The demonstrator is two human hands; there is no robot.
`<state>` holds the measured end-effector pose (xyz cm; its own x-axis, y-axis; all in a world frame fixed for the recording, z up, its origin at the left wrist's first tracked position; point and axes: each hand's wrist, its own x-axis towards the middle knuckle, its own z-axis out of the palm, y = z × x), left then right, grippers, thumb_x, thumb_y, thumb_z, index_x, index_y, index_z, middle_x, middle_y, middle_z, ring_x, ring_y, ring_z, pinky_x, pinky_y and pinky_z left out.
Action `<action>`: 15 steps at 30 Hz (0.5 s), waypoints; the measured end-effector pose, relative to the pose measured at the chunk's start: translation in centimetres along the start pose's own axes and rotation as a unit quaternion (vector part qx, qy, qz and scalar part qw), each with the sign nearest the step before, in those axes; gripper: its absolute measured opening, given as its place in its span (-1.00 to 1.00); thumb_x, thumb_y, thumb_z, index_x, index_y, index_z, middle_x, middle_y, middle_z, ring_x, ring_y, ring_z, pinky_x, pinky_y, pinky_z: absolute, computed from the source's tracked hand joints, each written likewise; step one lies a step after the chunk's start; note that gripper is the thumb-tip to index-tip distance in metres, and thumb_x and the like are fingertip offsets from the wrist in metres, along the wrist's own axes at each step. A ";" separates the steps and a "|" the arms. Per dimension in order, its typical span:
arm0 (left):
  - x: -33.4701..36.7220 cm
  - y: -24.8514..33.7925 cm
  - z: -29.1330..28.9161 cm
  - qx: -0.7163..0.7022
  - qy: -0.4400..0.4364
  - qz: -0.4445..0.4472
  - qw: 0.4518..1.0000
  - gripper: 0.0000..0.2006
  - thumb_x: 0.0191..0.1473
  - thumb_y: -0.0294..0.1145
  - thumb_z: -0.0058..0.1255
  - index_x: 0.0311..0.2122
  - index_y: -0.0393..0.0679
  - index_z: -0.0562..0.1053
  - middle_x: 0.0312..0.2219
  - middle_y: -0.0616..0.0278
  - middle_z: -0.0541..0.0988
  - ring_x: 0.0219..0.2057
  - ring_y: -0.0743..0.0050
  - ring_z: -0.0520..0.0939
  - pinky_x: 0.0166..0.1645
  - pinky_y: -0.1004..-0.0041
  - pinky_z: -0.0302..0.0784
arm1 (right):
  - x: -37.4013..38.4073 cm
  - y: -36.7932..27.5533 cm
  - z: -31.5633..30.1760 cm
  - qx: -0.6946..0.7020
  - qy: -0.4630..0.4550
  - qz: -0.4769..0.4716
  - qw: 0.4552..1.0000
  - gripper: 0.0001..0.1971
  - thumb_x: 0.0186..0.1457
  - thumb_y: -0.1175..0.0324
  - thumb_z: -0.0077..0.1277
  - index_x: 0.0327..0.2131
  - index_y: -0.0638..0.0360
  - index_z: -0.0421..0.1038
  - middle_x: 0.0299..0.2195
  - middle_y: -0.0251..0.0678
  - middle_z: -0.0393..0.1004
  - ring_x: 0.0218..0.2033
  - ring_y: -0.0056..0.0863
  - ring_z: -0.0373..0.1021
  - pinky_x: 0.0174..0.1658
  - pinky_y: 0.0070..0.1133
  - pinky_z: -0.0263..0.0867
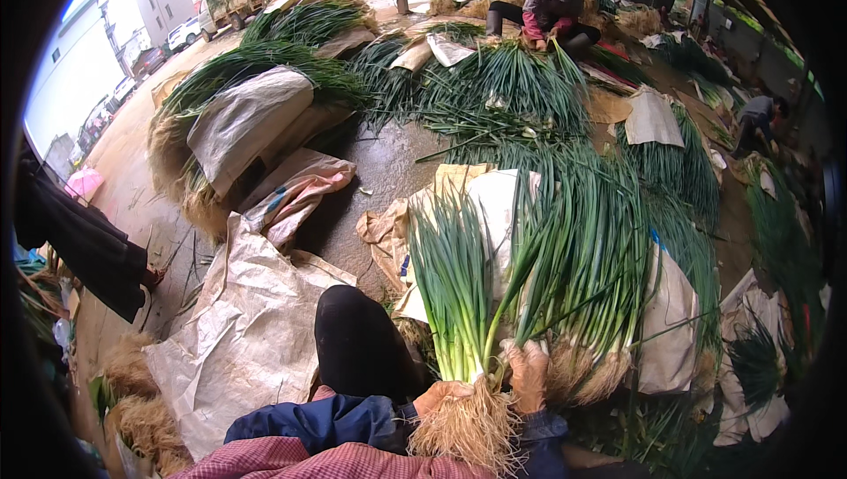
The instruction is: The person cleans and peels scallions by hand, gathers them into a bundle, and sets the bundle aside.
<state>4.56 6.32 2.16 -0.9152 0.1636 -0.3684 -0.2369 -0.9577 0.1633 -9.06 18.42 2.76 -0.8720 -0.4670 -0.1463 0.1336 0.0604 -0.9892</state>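
Note:
A bunch of green onions (452, 289) stands in front of me, its leaves pointing away and its pale, shaggy roots (468, 426) toward my lap. My left hand (441, 396) is closed round the white stems just above the roots, from the left side. On the bunch's right side, my right hand (528, 375) has its fingers curled in at a few green onion stems that lean up to the right; its fingertips are partly hidden. Right beside it lies a bigger spread of green onions (587, 250), with roots toward me.
Pale woven sacks (243, 316) lie on the ground at my left, and another sack (672, 325) is at the right. A large sack-wrapped onion heap (251, 122) stands at the far left. Across from me a person (551, 7) sits behind more green onions (507, 78). Root piles (146, 422) lie near left.

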 end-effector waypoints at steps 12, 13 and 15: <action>0.1 -1.7 -1.0 -0.050 0.008 -0.127 0.991 -0.81 0.03 -0.46 -0.12 -0.27 -0.33 0.41 -0.34 0.12 0.53 -0.37 0.40 0.58 -0.24 0.46 0.54 | -7.3 4.9 -1.4 -0.064 0.097 0.137 0.984 -0.72 0.10 0.28 -0.14 -0.54 0.29 0.39 -0.63 -0.36 0.42 -0.61 -0.62 0.29 -0.53 -0.61 0.21; 0.3 -1.6 0.2 -0.047 0.109 -0.121 0.986 -0.81 0.03 -0.45 -0.12 -0.27 -0.33 0.41 -0.36 0.14 0.53 -0.40 0.39 0.58 -0.25 0.45 0.54 | -8.2 4.9 -1.6 0.132 0.115 0.232 0.957 -0.73 0.10 0.29 -0.14 -0.53 0.28 0.40 -0.60 -0.36 0.44 -0.58 -0.61 0.31 -0.51 -0.60 0.23; 2.5 -2.5 -2.6 -0.002 0.125 -0.059 0.990 -0.81 0.02 -0.44 -0.10 -0.28 -0.33 0.41 -0.37 0.13 0.53 -0.39 0.38 0.58 -0.25 0.44 0.55 | -9.1 2.9 -2.0 -0.112 0.145 0.006 0.983 -0.72 0.10 0.23 -0.12 -0.44 0.28 0.44 -0.52 -0.29 0.47 -0.49 -0.54 0.37 -0.40 -0.58 0.28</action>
<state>3.75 8.51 -1.51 -0.7710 0.2120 -0.6005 -0.3360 -0.9364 0.1008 -1.68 24.65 1.17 -0.9730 -0.1952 -0.1230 0.0666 0.2729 -0.9597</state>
